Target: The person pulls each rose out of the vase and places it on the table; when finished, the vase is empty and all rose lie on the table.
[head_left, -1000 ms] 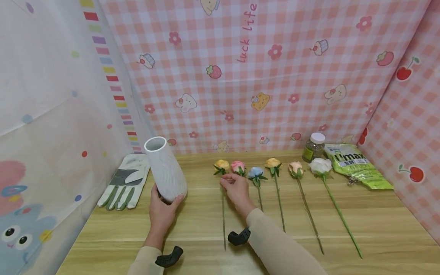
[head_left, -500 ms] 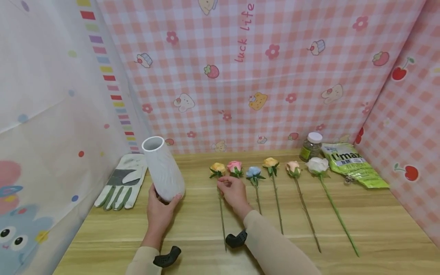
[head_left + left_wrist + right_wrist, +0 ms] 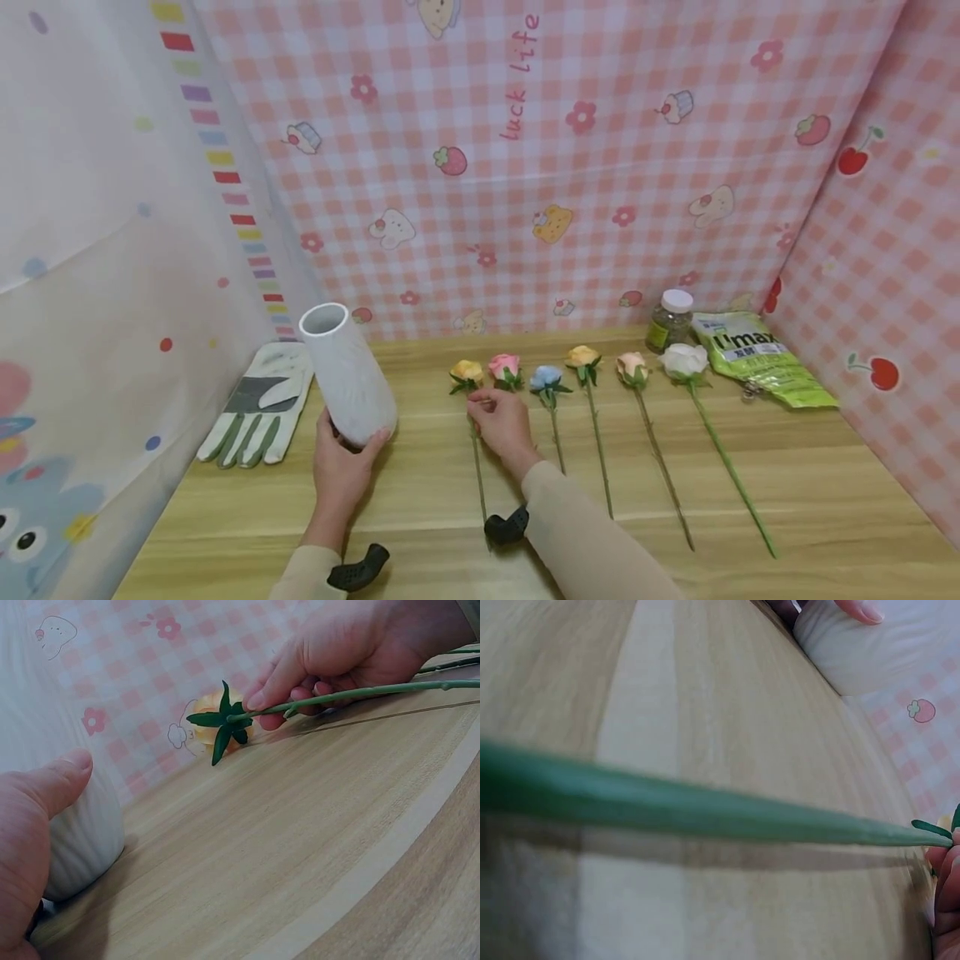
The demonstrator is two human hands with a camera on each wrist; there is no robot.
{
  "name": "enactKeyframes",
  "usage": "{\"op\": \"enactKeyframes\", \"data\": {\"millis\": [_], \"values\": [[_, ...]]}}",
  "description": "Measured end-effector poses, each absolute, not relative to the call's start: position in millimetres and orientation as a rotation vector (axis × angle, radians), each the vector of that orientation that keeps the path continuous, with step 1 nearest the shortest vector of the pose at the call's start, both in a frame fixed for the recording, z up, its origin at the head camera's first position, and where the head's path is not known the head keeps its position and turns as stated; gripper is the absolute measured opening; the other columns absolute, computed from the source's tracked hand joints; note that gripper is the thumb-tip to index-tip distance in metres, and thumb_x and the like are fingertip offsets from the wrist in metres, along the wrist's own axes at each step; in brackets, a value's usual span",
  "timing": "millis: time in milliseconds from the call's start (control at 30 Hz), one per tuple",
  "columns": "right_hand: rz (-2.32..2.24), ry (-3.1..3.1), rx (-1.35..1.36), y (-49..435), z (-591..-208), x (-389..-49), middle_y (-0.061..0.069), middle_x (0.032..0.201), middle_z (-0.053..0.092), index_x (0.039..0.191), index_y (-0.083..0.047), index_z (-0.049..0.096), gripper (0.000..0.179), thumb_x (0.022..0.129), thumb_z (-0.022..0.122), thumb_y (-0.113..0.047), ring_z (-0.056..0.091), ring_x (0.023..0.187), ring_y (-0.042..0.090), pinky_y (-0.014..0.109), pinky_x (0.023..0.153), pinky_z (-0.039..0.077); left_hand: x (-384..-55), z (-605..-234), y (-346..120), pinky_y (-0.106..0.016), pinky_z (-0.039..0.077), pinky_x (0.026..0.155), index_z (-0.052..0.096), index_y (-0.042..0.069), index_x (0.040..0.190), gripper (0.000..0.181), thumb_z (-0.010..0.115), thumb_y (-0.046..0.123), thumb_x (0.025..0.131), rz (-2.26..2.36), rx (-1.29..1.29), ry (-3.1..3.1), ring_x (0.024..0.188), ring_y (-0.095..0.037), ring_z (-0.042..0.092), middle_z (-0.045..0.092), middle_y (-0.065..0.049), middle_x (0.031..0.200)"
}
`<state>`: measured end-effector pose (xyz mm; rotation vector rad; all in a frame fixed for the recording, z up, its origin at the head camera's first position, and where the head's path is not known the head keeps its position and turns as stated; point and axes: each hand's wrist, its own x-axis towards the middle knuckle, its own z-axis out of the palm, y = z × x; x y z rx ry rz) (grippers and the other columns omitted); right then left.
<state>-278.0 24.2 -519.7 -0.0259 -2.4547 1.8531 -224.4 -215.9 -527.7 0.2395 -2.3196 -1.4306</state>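
In the head view, my left hand (image 3: pixel 341 471) holds a white ribbed vase (image 3: pixel 348 379) low near its base, thumb on the right side. The vase leans to the left, its mouth facing up. My right hand (image 3: pixel 504 425) pinches the stem of a yellow artificial rose (image 3: pixel 467 372) just below the bloom. From the left wrist view, thumb and fingertips meet on the green stem (image 3: pixel 360 693) beside the dark green sepals (image 3: pixel 223 720). The same stem (image 3: pixel 705 810) crosses the right wrist view close to the camera, above its shadow on the wood.
Right of my hand lie several more roses in a row: pink (image 3: pixel 505 367), blue (image 3: pixel 547 377), a second yellow (image 3: pixel 582 357), peach (image 3: pixel 632 367) and white (image 3: pixel 685 361). A lidded jar (image 3: pixel 670 322) and a green pouch (image 3: pixel 765 358) stand behind them. At left lies a work glove (image 3: pixel 258 404).
The whole head view has shifted a little, so everything appears farther left. Both hands keep their grips on vase and rose; the lower end of the rose's stem slants slightly more to the right.
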Motion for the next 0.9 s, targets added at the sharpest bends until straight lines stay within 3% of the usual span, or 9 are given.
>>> {"op": "enactKeyframes", "data": {"millis": [600, 900], "values": [[1.832, -2.433, -0.026, 23, -525, -279, 0.0, 0.074, 0.066, 0.101, -0.008, 0.075, 0.014, 0.089, 0.07, -0.013, 0.06, 0.058, 0.013, 0.026, 0.052, 0.048, -226, -530, -217, -0.051, 0.037, 0.1, 0.021, 0.013, 0.152, 0.099, 0.079, 0.043, 0.077, -1.443, 0.21, -2.321, 0.129, -0.035, 0.042, 0.038, -0.016, 0.145], [1.764, -2.466, 0.061, 36, -509, -264, 0.005, 0.079, 0.068, 0.112, -0.003, 0.07, 0.022, 0.092, 0.066, -0.012, 0.063, 0.057, 0.013, 0.024, 0.048, 0.049, -236, -530, -215, -0.049, 0.034, 0.103, 0.02, 0.014, 0.152, 0.1, 0.082, 0.037, 0.076, -1.512, 0.185, -2.286, 0.131, -0.032, 0.039, 0.037, -0.016, 0.146]]}}
